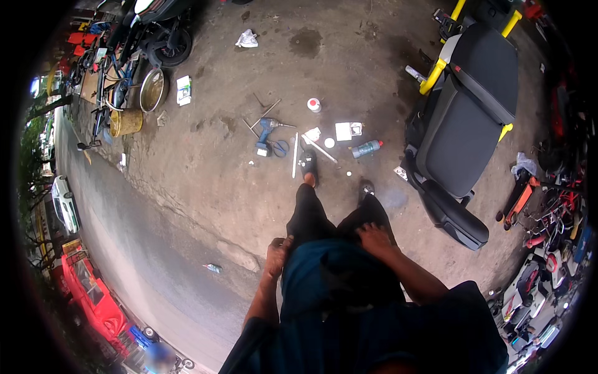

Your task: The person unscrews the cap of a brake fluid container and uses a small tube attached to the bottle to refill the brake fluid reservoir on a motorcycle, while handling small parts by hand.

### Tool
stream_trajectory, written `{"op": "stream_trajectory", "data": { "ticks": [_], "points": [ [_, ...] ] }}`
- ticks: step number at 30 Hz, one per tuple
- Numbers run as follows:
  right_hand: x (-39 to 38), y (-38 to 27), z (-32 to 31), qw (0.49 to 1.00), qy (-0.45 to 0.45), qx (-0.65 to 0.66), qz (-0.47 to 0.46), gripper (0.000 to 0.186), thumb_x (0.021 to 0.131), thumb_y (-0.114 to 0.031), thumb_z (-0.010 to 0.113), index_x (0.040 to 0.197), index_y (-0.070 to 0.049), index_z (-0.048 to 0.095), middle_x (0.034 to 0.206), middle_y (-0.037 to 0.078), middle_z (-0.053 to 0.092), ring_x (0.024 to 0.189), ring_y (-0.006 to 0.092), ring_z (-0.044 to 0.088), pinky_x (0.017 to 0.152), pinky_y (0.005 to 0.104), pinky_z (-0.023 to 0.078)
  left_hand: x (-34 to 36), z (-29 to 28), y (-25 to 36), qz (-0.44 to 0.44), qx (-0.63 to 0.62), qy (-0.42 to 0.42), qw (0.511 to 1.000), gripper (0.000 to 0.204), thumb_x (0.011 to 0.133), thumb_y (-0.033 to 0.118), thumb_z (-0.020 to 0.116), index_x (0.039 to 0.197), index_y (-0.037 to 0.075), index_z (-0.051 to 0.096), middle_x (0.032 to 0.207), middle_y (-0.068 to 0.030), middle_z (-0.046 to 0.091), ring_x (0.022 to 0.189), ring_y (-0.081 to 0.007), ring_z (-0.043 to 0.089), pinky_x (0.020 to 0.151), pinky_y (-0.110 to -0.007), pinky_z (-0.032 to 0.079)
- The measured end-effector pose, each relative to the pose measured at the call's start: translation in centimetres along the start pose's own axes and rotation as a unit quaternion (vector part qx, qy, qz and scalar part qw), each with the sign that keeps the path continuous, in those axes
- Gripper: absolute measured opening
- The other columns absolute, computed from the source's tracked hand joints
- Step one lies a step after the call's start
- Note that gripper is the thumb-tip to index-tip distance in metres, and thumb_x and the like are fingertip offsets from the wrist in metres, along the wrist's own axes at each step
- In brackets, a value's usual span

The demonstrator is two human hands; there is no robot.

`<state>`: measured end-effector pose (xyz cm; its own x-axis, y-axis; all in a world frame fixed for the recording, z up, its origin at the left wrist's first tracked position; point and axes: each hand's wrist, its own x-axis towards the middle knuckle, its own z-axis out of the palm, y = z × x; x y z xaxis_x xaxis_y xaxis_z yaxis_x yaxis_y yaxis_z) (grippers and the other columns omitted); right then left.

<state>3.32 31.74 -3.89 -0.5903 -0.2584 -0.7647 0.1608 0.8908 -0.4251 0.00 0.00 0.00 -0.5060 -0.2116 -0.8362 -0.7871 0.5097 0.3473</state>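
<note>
My left hand (277, 257) rests against the outer side of my left thigh. Its fingertips are mostly hidden there. On top of my right thigh lies my right hand (375, 238), fingers spread and holding nothing. Both hands touch the dark trousers (311, 215). Beyond my shoes, on the ground, are a blue power drill (266, 132), a blue loop-shaped thing (281, 148), a thin white strip (294, 159) and a pale rod (321, 149). Farther out stand a white container with a red top (314, 105) and a bluish bottle with a red cap (366, 148).
A large black padded seat (458, 137) with yellow bars stands at right. At far left are a motorcycle wheel (173, 48), a metal basin (153, 91) and a yellowish bucket (126, 122). Motorcycles (526, 290) line the right rim. A red vehicle (93, 296) is at lower left.
</note>
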Motion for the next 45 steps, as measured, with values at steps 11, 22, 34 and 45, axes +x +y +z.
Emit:
{"op": "stream_trajectory", "data": {
  "ticks": [11, 22, 34, 45],
  "points": [
    [2.7, -9.4, 1.3, 0.998, -0.058, -0.004, 0.004, 0.024, 0.086, -0.016, 0.051, 0.104, -0.006, 0.063, 0.105, 0.013, 0.066, 0.106, 0.0299, 0.06, 0.09, 0.0518, 0.044, 12.5, -12.3, 0.1, 0.179, 0.049, -0.245, 0.952, 0.008, 0.091, 0.012, 0.058, 0.095, 0.004, 0.058, 0.084, -0.0019, 0.056, 0.077, -0.0109, 0.054, 0.068, -0.025, 0.046],
    [2.4, -2.5, 3.2, 0.886, 0.1, 0.447, 0.073, 0.02, 0.094, -0.019, 0.058, 0.103, -0.002, 0.061, 0.088, 0.01, 0.064, 0.08, 0.0177, 0.062, 0.076, 0.03, 0.051, 13.0, -4.8, 13.7, 0.306, 0.317, -0.416, 0.796, 0.024, 0.091, 0.013, 0.058, 0.111, 0.0, 0.061, 0.105, -0.0203, 0.063, 0.099, -0.032, 0.062, 0.091, -0.034, 0.047],
    [35.5, 23.1, 8.5, 0.338, 0.404, 0.823, 0.211, 0.037, 0.091, -0.031, 0.057, 0.118, -0.006, 0.059, 0.1, 0.006, 0.06, 0.083, 0.0192, 0.059, 0.074, 0.0319, 0.049, 37.7, 35.3, 16.0, 0.229, -0.019, -0.382, 0.895, 0.025, 0.091, 0.001, 0.047, 0.11, -0.003, 0.064, 0.095, -0.0133, 0.068, 0.079, -0.015, 0.066, 0.068, -0.025, 0.05],
    [42.4, 33.7, 12.3, 0.087, 0.589, 0.802, 0.043, 0.04, 0.097, -0.027, 0.051, 0.13, -0.005, 0.046, 0.1, 0.004, 0.06, 0.085, 0.0166, 0.057, 0.071, 0.028, 0.047, 45.6, 53.1, 16.5, 0.162, -0.168, -0.53, 0.815, 0.015, 0.088, 0.001, 0.059, 0.102, -0.004, 0.062, 0.092, -0.0111, 0.068, 0.082, -0.0149, 0.064, 0.073, -0.026, 0.051]
  ]
}}
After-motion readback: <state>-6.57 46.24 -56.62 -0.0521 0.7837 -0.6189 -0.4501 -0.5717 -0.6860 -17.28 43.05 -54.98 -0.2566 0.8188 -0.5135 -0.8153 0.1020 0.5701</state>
